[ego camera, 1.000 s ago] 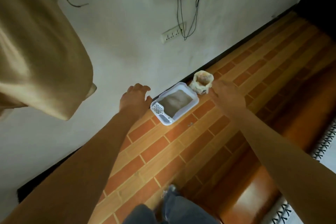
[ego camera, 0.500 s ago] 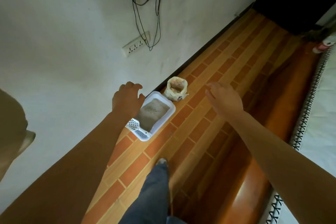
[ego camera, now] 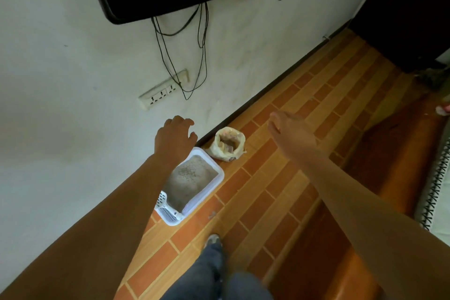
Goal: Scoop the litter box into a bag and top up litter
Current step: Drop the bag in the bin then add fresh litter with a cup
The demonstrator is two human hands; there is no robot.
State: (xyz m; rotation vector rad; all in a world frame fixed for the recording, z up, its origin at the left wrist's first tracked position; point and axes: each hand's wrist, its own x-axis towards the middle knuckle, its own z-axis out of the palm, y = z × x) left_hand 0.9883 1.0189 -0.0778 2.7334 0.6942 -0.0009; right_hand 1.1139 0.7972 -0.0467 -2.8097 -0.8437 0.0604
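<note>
Litter box (ego camera: 194, 184) is being kept on the tiled floor (ego camera: 280, 178) right up against the wall (ego camera: 73, 105), grey litter inside, with a white slotted scoop (ego camera: 167, 210) being propped at its near end and an open bag (ego camera: 229, 145) being left just beside its far end. The left hand (ego camera: 175, 139) is being held over the box's far left corner, fingers loosely curled with nothing in them. The right hand (ego camera: 289, 132) is being held out over bare floor to the right of the bag, fingers relaxed, nothing gripped either.
</note>
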